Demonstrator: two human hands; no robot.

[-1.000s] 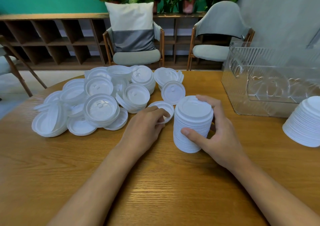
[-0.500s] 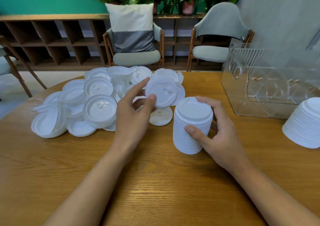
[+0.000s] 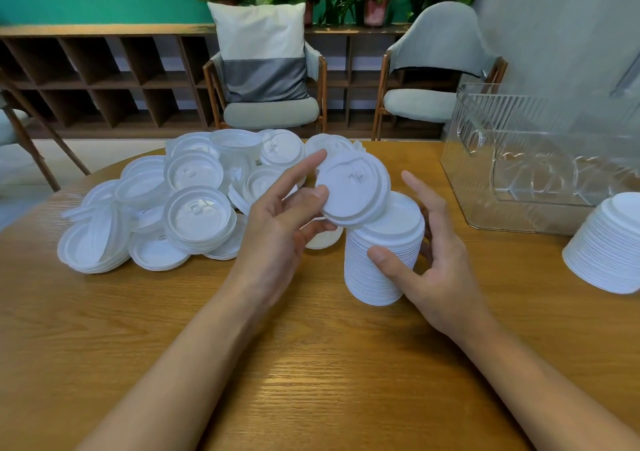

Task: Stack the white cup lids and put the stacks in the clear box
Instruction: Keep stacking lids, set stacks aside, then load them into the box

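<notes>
Head view, nearest first: on the wooden table the right hand cups the tall stack of white lids. Its thumb presses the front wall and its fingers curve loosely round the back, not clamped tight. Just left of the tall stack, the left hand pinches a single lid at its rim, thumb on top and fingers beneath, with the forefinger held out straight. That lid hangs tilted, and its lower edge overlaps the top of the tall stack.

The main risk is probably a crooked seat. Pressed down at this tilt, the lid could catch on one side and sit cocked, or push the column sideways. With so light a hold, the tall stack might then lean or spill.

Right of the tall stack a second stack lies outside the box. Left of and beyond the tall stack lies the loose pile, some lids rim-up and some rim-down; a lid added the wrong way up would likely not nest. Beyond and right of the tall stack stands the clear box, and no lids can be seen in it.
</notes>
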